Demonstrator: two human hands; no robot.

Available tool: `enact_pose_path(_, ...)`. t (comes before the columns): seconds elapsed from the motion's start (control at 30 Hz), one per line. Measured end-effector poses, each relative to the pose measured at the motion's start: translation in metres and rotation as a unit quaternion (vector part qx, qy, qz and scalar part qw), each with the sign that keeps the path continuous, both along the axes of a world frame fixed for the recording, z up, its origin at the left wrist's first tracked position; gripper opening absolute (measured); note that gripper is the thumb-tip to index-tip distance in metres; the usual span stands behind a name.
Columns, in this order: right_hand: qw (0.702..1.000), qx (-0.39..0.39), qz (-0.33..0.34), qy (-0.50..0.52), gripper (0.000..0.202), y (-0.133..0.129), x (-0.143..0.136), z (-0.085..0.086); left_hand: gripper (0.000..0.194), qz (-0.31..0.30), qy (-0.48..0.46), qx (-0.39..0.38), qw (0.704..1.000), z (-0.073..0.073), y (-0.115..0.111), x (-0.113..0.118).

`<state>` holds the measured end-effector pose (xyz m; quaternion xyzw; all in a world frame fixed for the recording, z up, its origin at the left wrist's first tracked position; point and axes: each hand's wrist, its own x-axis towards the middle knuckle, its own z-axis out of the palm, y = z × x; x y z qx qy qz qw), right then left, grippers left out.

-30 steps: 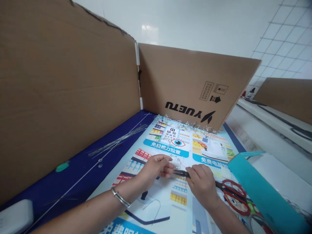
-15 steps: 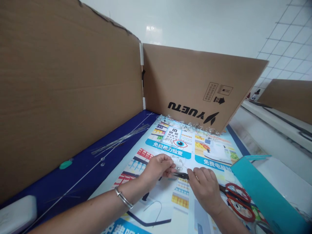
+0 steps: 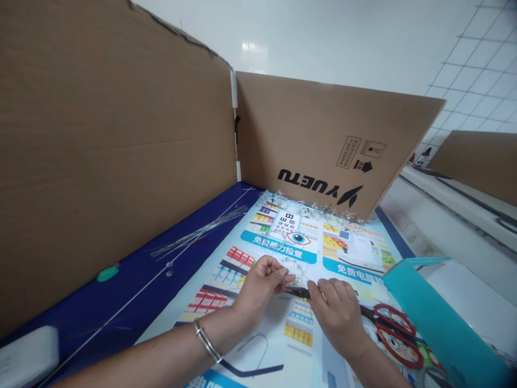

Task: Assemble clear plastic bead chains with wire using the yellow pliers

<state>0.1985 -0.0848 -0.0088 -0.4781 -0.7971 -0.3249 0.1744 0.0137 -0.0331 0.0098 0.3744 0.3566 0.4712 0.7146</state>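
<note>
My left hand (image 3: 269, 283), with a silver bangle at its wrist, is closed in a pinch. A thin wire with small clear beads (image 3: 298, 268) runs from its fingertips. My right hand (image 3: 337, 312) is wrapped round a pair of pliers (image 3: 298, 292), whose handles are hidden in the palm. Their dark narrow jaws reach left to the left fingertips; whether they grip the wire I cannot make out. Red-handled scissors (image 3: 398, 334) lie just right of my right hand, their blades mostly hidden behind it.
Tall cardboard panels (image 3: 323, 124) stand at the left and back. A heap of clear beaded wire pieces (image 3: 323, 209) lies along the back panel. Loose straight wires (image 3: 202, 231) rest on the blue surface at left. A teal box (image 3: 440, 318) stands at right, a white case (image 3: 30, 355) at lower left.
My left hand has turned slightly and its fingers have shifted a little to the right. The pliers and my right hand have moved slightly left. The scissors have stayed in place.
</note>
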Motion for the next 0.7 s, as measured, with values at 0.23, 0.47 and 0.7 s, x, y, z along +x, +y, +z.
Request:
enact_pose_path(0.23,1.0,-0.007,0.018,-0.021,0.025,-0.002,-0.004,0.009,0.024,-0.013,0.002,-0.018,1.0,-0.003,-0.005,0.003)
enact_pose_path(0.47,0.999,0.006,0.029,-0.031,0.026,-0.002,0.003,0.017,0.022,-0.075,-0.05,-0.081,0.993,-0.001,-0.004,-0.002)
enact_pose_path(0.7,0.996,0.031,0.058,-0.054,0.029,0.001,0.014,0.02,0.028,-0.153,-0.034,-0.126,0.98,0.005,-0.002,-0.005)
